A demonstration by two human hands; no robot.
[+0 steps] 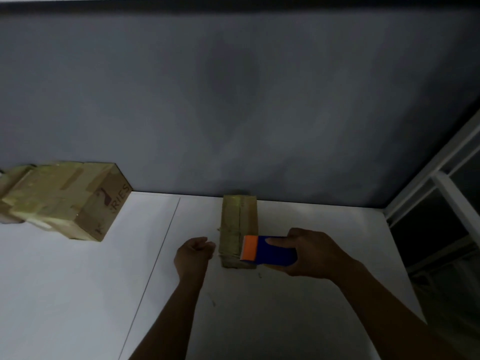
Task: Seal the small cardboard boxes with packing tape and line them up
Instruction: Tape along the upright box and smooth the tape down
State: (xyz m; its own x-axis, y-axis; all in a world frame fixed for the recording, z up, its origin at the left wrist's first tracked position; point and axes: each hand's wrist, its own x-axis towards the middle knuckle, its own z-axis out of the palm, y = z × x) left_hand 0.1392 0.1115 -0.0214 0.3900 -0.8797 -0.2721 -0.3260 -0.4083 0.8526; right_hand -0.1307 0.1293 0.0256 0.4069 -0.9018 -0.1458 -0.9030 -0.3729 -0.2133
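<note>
A small, narrow cardboard box (237, 219) lies on the white table (78, 294) against the grey wall, with shiny tape along its top. My right hand (315, 253) holds a blue tape dispenser with an orange front (267, 250) over the box's near right corner. My left hand (194, 253) hovers just left of the box's near end, fingers curled, with nothing visible in it. At the far left stands a group of taped cardboard boxes (70, 198), the nearest one printed with dark letters.
A thin seam (155, 261) runs across the tabletop from the wall toward me. A white window frame (439, 183) stands at the right, past the table's right edge. The room is dim.
</note>
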